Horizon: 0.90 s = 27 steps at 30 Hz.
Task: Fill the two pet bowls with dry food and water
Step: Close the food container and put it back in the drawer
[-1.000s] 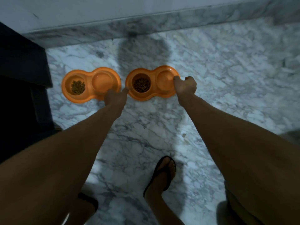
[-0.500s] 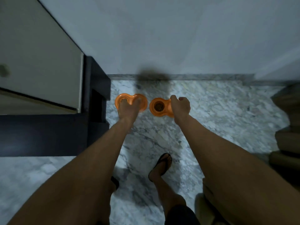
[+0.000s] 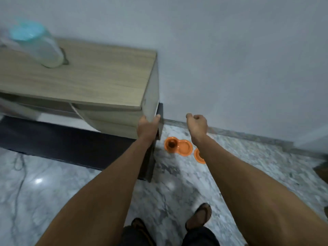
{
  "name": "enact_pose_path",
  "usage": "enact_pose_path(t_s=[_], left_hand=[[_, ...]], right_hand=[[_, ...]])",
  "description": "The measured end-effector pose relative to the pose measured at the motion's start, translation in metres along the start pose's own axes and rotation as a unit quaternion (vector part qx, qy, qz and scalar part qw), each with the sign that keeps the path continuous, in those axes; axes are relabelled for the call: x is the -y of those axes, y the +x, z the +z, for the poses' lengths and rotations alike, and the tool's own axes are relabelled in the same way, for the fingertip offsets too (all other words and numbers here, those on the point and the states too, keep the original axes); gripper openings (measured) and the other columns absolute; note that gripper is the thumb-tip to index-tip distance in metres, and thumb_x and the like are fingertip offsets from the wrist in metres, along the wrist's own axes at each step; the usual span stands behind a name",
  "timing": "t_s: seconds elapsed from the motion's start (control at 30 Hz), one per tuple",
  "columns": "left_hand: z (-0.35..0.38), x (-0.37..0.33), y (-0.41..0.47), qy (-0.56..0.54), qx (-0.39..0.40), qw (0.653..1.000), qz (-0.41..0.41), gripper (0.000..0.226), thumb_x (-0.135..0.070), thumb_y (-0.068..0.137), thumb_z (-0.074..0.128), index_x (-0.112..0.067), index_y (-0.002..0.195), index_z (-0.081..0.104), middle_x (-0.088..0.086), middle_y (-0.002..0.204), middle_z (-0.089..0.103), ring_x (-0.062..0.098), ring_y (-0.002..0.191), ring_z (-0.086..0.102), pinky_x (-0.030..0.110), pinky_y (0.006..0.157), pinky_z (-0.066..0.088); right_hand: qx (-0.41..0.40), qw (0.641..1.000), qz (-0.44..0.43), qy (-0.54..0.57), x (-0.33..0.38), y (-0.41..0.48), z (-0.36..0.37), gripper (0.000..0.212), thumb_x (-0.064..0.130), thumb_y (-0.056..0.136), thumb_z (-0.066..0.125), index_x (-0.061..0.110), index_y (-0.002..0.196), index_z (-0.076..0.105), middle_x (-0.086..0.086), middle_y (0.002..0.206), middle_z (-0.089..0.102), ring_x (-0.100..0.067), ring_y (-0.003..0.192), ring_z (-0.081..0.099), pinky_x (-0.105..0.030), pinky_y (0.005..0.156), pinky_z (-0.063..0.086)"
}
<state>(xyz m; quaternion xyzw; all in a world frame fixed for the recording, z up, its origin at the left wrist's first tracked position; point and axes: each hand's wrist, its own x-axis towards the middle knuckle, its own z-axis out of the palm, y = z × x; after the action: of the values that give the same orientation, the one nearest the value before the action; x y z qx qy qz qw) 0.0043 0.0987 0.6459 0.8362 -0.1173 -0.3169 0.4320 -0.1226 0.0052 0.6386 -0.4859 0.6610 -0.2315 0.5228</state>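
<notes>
Two orange double pet bowls sit on the marble floor (image 3: 177,183) near the middle of the frame, close to the skirting of the pale wall (image 3: 230,59). The left double bowl (image 3: 178,147) shows fully, with dark dry food in its left cup and a plain orange right cup; whether that cup holds water cannot be told. The right double bowl (image 3: 199,156) is mostly hidden behind the right forearm, only an orange edge showing. The left hand (image 3: 147,126) is raised in front of the lower corner of a wooden cabinet (image 3: 92,75), fingers spread; contact cannot be told. The right hand (image 3: 196,123) hangs in the air against the wall, fingers curled in a loose fist, holding nothing. A blurred clear pitcher with a turquoise lid (image 3: 35,45) stands on the cabinet, upper left.
</notes>
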Motion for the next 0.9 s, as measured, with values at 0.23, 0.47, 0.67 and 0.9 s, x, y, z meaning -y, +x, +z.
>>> enact_pose_path(t_s=[0.23,0.47,0.67,0.9], left_hand=[[-0.187,-0.001,0.025,-0.029,-0.059,0.997,0.04,0.077,-0.046,0.091,0.061,-0.002,0.149,0.035,0.016,0.153,0.038,0.031,0.141,0.037,0.04,0.116,0.03],[-0.342,0.006,0.06,-0.086,-0.135,0.986,0.053,0.072,-0.042,0.092,0.06,-0.003,0.148,0.038,0.015,0.152,0.039,0.032,0.139,0.038,0.037,0.112,0.032],[-0.461,0.027,0.125,-0.124,-0.194,0.972,0.039,0.072,-0.049,0.087,0.061,-0.005,0.141,0.047,0.016,0.144,0.048,0.034,0.131,0.047,0.043,0.111,0.038],[-0.588,0.043,0.235,-0.106,-0.239,0.965,0.026,0.066,-0.047,0.086,0.063,-0.001,0.133,0.054,0.016,0.134,0.058,0.034,0.125,0.053,0.041,0.105,0.043]], right_hand=[[0.043,0.995,-0.086,-0.023,0.077,-0.111,0.121,0.045,0.036,0.084,0.058,0.007,0.117,0.063,-0.01,0.119,0.066,-0.029,0.109,0.06,-0.035,0.091,0.048],[0.082,0.984,-0.154,-0.044,0.142,-0.191,0.245,0.041,0.033,0.083,0.06,0.009,0.115,0.065,-0.01,0.12,0.066,-0.03,0.112,0.059,-0.034,0.097,0.046],[0.124,0.97,-0.2,-0.061,0.183,-0.228,0.377,0.04,0.032,0.082,0.062,0.009,0.114,0.066,-0.009,0.114,0.069,-0.028,0.1,0.062,-0.03,0.092,0.045],[0.161,0.966,-0.199,-0.043,0.226,-0.245,0.551,0.038,0.034,0.08,0.062,0.011,0.111,0.064,-0.01,0.115,0.067,-0.03,0.107,0.06,-0.043,0.101,0.047]])
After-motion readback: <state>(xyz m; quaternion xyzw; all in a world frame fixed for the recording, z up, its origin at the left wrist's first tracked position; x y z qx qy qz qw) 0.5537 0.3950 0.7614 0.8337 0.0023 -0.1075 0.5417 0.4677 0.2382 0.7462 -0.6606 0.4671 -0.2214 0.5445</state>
